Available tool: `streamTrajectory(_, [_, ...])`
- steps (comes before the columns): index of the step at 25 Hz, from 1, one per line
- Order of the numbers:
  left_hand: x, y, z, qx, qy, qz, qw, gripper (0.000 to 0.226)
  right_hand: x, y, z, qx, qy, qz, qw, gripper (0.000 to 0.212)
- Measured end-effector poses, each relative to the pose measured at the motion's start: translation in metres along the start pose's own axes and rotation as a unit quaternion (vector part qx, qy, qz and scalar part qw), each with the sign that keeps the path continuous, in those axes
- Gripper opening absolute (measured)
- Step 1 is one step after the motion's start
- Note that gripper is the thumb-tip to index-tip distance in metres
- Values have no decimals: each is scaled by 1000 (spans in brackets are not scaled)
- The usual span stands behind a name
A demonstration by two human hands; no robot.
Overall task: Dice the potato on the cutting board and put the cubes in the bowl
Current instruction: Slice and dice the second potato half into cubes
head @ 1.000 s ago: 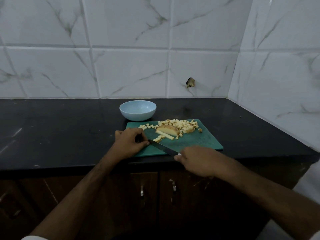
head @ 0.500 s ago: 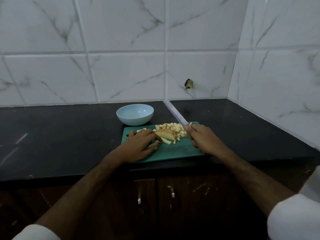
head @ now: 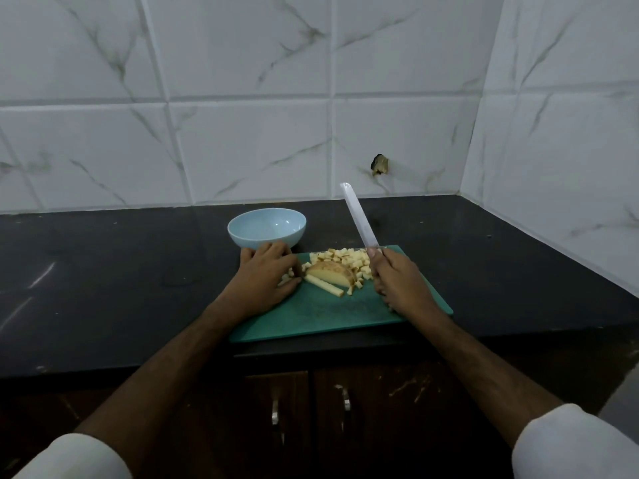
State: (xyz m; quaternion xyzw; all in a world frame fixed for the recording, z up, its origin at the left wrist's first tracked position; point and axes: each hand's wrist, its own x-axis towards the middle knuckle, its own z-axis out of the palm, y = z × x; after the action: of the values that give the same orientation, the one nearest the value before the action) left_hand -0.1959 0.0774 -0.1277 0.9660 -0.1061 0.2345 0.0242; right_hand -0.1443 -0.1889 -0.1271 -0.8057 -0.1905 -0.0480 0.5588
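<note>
A green cutting board point(head: 339, 316) lies at the counter's front edge. On it sit a potato wedge point(head: 330, 273), a cut potato strip point(head: 323, 284) and a pile of potato cubes point(head: 347, 259). My left hand point(head: 266, 278) rests on the board's left part with fingers curved over a few cubes, just in front of the empty light-blue bowl point(head: 266, 227). My right hand point(head: 397, 281) grips the handle of a knife point(head: 359, 216), whose blade points up and away over the cubes.
The black counter point(head: 103, 281) runs to white tiled walls at the back and right. A broken hole point(head: 379, 164) marks the back wall. Dark cabinet doors with metal handles point(head: 345, 402) are below the counter edge.
My right hand lifted the knife from lying across the board near my left hand to blade-up at the board's right. My left hand slid forward toward the bowl, beside the cubes.
</note>
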Motion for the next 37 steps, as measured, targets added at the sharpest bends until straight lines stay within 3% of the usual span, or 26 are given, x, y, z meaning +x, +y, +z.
streamTrajectory(5, [12,-2,1,4,29,-15,999,17,1,4,0,-3,-5,1,1000,44])
streamTrajectory(11, [11,14,-4,10,-8,91,996,21,1,3,-1,9,-13,-3,1000,44])
streamTrajectory(14, [8,13,-6,11,-16,76,997,27,-1,1,-1,18,-15,-1,1000,43])
streamTrajectory(17, [-4,13,-10,-31,-8,65,997,12,-2,-2,-2,19,-17,-4,1000,43])
streamTrajectory(24, [-35,13,-17,-74,-7,50,996,12,-2,-10,-3,-13,-50,4,999,42])
streamTrajectory(27, [-44,10,-15,-98,-6,38,994,16,-10,-30,-16,-87,-171,41,981,40])
streamTrajectory(29, [-46,9,-16,-116,-6,34,993,23,-23,-42,-25,-195,-223,40,954,41])
streamTrajectory(33, [-47,10,-18,-132,-9,36,991,33,-48,-60,-33,-409,-212,-24,887,45])
streamTrajectory(37, [-49,11,-19,-138,-4,35,990,34,-66,-61,-29,-433,-234,2,871,39])
